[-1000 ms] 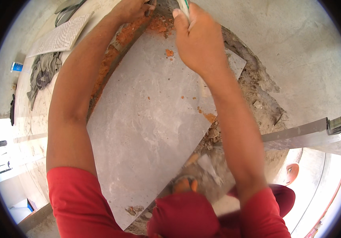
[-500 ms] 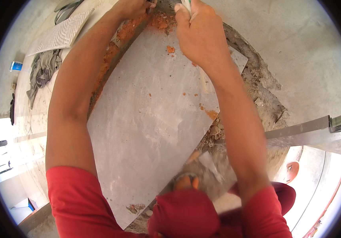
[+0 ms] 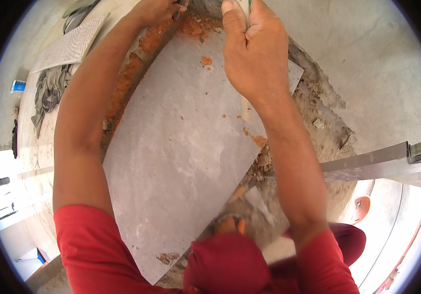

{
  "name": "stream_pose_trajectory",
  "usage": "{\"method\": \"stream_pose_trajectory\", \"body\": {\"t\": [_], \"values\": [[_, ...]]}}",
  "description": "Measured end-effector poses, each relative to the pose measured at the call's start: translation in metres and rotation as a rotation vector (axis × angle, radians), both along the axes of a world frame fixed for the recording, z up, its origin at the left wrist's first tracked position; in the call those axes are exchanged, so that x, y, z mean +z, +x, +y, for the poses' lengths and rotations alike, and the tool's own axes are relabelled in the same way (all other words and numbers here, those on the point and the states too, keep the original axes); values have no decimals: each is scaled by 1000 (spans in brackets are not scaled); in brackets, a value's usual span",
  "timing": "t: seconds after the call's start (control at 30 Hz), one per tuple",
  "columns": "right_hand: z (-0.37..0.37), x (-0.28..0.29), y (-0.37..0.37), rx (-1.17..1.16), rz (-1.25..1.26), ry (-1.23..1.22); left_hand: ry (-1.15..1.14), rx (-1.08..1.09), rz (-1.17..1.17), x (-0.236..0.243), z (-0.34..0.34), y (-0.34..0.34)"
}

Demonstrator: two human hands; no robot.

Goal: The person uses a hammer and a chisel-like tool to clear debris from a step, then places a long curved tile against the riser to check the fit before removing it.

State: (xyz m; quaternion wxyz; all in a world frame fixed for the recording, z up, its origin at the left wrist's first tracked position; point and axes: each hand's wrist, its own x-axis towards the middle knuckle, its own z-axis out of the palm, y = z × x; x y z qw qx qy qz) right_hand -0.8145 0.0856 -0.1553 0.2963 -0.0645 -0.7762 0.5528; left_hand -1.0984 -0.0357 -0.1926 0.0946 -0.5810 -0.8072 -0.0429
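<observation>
At the top edge my right hand (image 3: 259, 51) is closed round a pale handle (image 3: 244, 11) with a bit of green on it; the tool's far end is out of view. My left hand (image 3: 157, 12) grips a thin dark metal bar (image 3: 180, 11) at the top of a narrow groove, its lower end near broken orange rubble (image 3: 196, 25). Under both forearms lies a large grey slab (image 3: 171, 147), with small orange crumbs and a bigger orange chunk (image 3: 206, 61) on it.
Rough broken mortar (image 3: 318, 108) runs along the slab's right side. A grey metal straightedge (image 3: 367, 161) lies at right. On the left are a patterned tile (image 3: 71, 44), a dark crumpled cloth (image 3: 51, 93) and a blue-and-white container (image 3: 18, 86). My red-clad knee (image 3: 227, 264) is below.
My right hand has moved slightly right and down with the pale handle. My left hand and the dark bar have shifted a little to the left.
</observation>
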Motion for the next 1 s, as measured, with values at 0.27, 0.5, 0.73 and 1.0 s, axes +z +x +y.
{"method": "stream_pose_trajectory", "body": {"t": [0.27, 0.5, 0.73, 1.0], "values": [[-1, -44, -19, -142, 169, 101, -63, 35, 84, -10, 14, -7], [2, -40, -10, -109, 68, 91, -155, -18, 144, -12, 10, -11], [2, -34, -16, -108, -28, 100, -209, 71, 150, -13, 8, -9], [2, -45, -12, -107, -6, 90, -188, 157, 89, -8, 13, 1]]}}
